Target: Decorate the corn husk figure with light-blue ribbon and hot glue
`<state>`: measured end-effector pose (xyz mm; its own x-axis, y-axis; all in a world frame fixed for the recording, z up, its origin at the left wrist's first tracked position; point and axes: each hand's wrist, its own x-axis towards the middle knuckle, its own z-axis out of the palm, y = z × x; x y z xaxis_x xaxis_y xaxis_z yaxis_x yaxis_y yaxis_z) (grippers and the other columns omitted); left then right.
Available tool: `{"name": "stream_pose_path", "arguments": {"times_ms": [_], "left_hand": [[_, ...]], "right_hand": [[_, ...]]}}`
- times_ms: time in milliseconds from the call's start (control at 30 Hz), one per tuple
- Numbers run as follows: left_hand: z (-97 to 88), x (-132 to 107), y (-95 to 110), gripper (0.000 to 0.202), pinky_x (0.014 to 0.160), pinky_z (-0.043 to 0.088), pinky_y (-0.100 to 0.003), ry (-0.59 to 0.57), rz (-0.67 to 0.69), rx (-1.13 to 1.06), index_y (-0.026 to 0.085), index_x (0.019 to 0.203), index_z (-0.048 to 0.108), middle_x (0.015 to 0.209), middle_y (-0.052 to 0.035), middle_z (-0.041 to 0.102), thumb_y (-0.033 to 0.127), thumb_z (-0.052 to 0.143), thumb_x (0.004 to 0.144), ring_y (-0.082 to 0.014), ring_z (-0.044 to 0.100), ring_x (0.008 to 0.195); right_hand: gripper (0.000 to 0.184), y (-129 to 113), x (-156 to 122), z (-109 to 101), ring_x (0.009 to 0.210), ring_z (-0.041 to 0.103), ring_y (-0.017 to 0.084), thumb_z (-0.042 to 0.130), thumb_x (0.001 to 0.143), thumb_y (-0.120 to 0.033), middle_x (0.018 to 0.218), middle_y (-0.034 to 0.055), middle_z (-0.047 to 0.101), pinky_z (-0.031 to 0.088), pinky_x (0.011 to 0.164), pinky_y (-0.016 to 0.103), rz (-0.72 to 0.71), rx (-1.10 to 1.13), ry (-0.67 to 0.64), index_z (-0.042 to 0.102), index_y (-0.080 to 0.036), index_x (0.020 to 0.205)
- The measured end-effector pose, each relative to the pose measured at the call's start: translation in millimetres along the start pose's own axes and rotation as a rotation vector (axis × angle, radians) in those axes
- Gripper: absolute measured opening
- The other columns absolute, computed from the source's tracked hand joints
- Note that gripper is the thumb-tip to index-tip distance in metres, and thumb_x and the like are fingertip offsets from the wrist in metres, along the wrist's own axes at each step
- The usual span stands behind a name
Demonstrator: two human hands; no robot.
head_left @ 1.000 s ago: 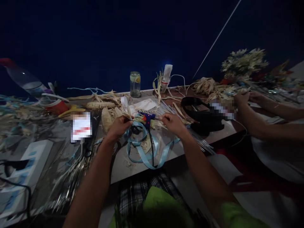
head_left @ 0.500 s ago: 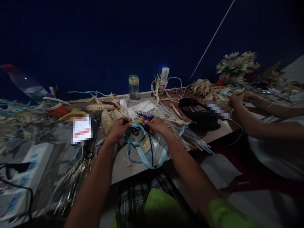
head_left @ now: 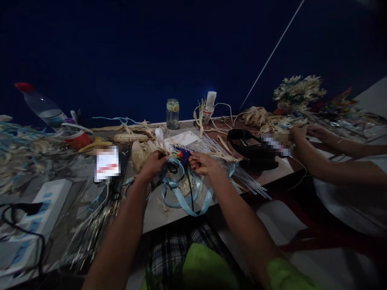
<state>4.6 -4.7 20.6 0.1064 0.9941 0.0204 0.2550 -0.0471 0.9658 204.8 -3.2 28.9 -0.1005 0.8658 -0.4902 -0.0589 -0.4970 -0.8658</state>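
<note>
Pale-blue ribbon (head_left: 182, 197) loops between both hands (head_left: 155, 163) (head_left: 204, 163), curled inward, what they grip impossible to tell.

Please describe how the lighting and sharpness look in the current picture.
Head view: dim light, with a dark blue backdrop; head view: the pixelated screen glows brightest; head view: the far-left husks look soft, and fine detail between the left hand and right hand is murky.

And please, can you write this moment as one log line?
left hand: beside light-blue ribbon, hold unclear | right hand: curled at blue glue gun | nearby: corn cob
</note>
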Motion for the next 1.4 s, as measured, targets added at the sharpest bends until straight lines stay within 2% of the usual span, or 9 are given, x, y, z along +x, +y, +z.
{"name": "stream_pose_path", "arguments": {"times_ms": [233,300,433,533,667,833,1000,1133,1400], "left_hand": [[-0.3,1.7,-3.2,0.02,0.065,0.044,-0.027,-0.004,-0.006,0.077,0.013,0.074,0.061,0.068,-0.0028,0.063,0.029,0.059,0.063,-0.0152,0.055,0.063],[-0.2,2.8,-6.3,0.022,0.064,0.044,-0.027,-0.025,-0.01,0.057,0.013,0.078,0.061,0.07,-0.0032,0.064,0.03,0.059,0.064,-0.0153,0.056,0.064],[-1.6,3.2,-9.0,0.027,0.063,0.044,-0.027,-0.014,-0.009,0.044,0.012,0.083,0.061,0.075,-0.0047,0.066,0.031,0.059,0.064,-0.0162,0.057,0.067],[-3.1,2.3,-8.2,0.024,0.062,0.043,-0.026,0.003,-0.007,0.091,0.012,0.08,0.062,0.072,-0.0049,0.065,0.032,0.058,0.065,-0.0163,0.056,0.066],[-3.9,1.4,-5.6,0.021,0.06,0.041,-0.026,0.01,-0.02,0.107,0.013,0.074,0.063,0.069,-0.005,0.065,0.032,0.058,0.066,-0.0158,0.054,0.062],[-4.0,1.1,-4.8,0.018,0.056,0.039,-0.025,0.016,-0.076,0.1,0.015,0.069,0.064,0.067,-0.0042,0.065,0.031,0.059,0.064,-0.0151,0.053,0.058],[-3.8,0.8,-8.4,0.02,0.052,0.037,-0.024,0.006,-0.096,0.091,0.014,0.069,0.063,0.063,-0.0029,0.062,0.033,0.062,0.062,-0.0139,0.05,0.055],[-4.1,1.1,-8.3,0.021,0.05,0.037,-0.024,0.061,-0.126,0.06,0.014,0.069,0.063,0.061,-0.0036,0.061,0.033,0.063,0.06,-0.0141,0.05,0.055],[-8.5,-0.7,2.0,0.024,0.049,0.036,-0.024,0.042,-0.198,0.05,0.013,0.067,0.063,0.054,-0.0015,0.056,0.036,0.063,0.062,-0.0118,0.045,0.05]], "right_hand": [[0.044,-1.7,12.7,19.2,0.037,0.042,0.011,0.064,0.068,-0.05,0.033,0.0001,0.042,0.027,0.039,0.023,-0.124,-0.73,0.205,0.045,-0.019,0.042],[0.037,-0.6,17.5,25.3,0.038,0.041,0.01,0.072,0.062,-0.038,0.031,-0.0028,0.038,0.025,0.04,0.022,-0.109,-0.612,0.249,0.046,-0.019,0.044],[0.019,-1.1,15.7,28.0,0.037,0.036,0.007,0.064,0.067,-0.017,0.037,-0.007,0.039,0.026,0.038,0.019,0.005,0.014,0.239,0.047,-0.018,0.059],[0.014,-6.5,6.3,20.4,0.035,0.03,0.006,0.052,0.076,-0.019,0.041,-0.0073,0.038,0.029,0.038,0.018,0.044,0.162,0.147,0.045,-0.018,0.064],[0.007,-12.9,-4.7,8.3,0.044,0.043,0.007,0.05,0.074,-0.017,0.05,-0.0042,0.044,0.042,0.048,0.02,0.036,0.348,0.014,0.046,-0.017,0.068],[0.018,-20.6,-4.6,-6.3,0.05,0.044,0.007,0.052,0.075,-0.031,0.061,0.0006,0.05,0.044,0.051,0.02,-0.053,0.738,-0.311,0.047,-0.016,0.065],[0.01,-46.8,-2.0,-20.6,0.06,0.051,0.011,0.05,0.072,-0.024,0.076,0.0061,0.06,0.048,0.056,0.025,-0.148,0.703,-0.324,0.055,-0.015,0.076],[0.025,-58.2,-7.1,-22.0,0.065,0.054,0.01,0.053,0.064,-0.012,0.086,0.0046,0.064,0.048,0.065,0.026,-0.361,0.582,-0.309,0.057,-0.016,0.088],[0.03,-22.7,1.7,-15.0,0.047,0.045,0.007,0.066,0.063,-0.03,0.078,0.0042,0.063,0.038,0.047,0.023,-0.448,0.176,-0.46,0.062,-0.014,0.088]]}}
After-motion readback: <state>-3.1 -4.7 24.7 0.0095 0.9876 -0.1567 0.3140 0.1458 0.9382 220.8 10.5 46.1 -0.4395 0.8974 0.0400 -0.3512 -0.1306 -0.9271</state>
